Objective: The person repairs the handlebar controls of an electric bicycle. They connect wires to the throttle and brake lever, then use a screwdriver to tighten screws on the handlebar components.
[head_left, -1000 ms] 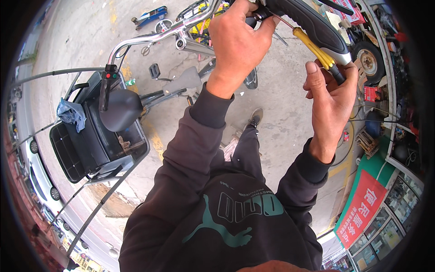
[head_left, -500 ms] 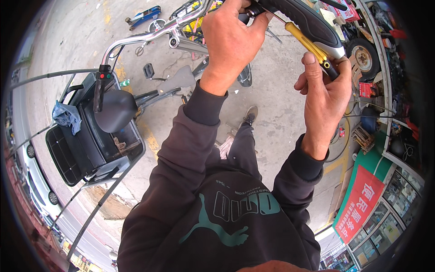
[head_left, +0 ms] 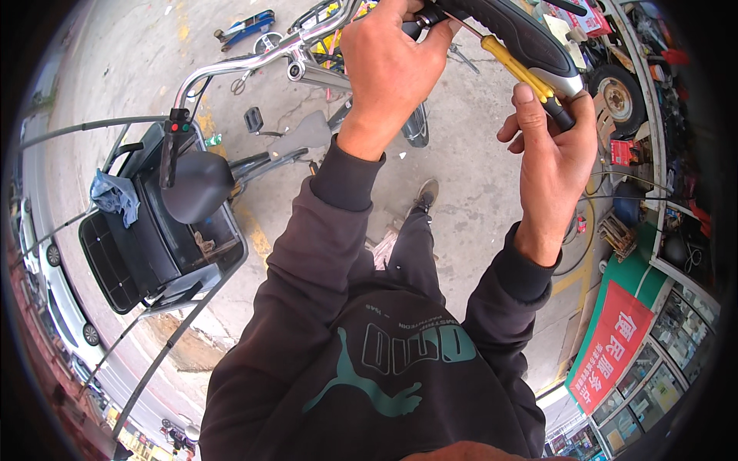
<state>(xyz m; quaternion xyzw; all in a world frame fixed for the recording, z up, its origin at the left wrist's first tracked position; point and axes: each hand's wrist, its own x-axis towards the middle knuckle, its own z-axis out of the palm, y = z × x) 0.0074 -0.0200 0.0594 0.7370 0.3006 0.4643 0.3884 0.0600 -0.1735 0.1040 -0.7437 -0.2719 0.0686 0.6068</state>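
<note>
Near the top edge, a black handlebar grip (head_left: pixel 523 37) with a silver end cap slants down to the right. My left hand (head_left: pixel 392 73) is closed around a black fitting (head_left: pixel 432 15) at the grip's inner end, its fingertips partly cut off by the picture's edge. In my right hand (head_left: pixel 547 146) is a screwdriver (head_left: pixel 513 63) with a yellow and black handle, pinched between thumb and fingers near the butt. Its thin shaft runs alongside the underside of the grip toward the fitting by my left thumb. Where the tip sits is hidden from me.
Chrome handlebars (head_left: pixel 231 67) curve left to a second grip above a black seat (head_left: pixel 197 188). A blue floor jack (head_left: pixel 244 31) lies beyond. At right are a small wheel (head_left: pixel 615 98), a hose and a red banner (head_left: pixel 613 346). My shoe (head_left: pixel 427 194) stands on concrete.
The screwdriver's handle has turned about its length, and my right thumb and fingers have shifted slightly on it. My left hand stays almost in the same place.
</note>
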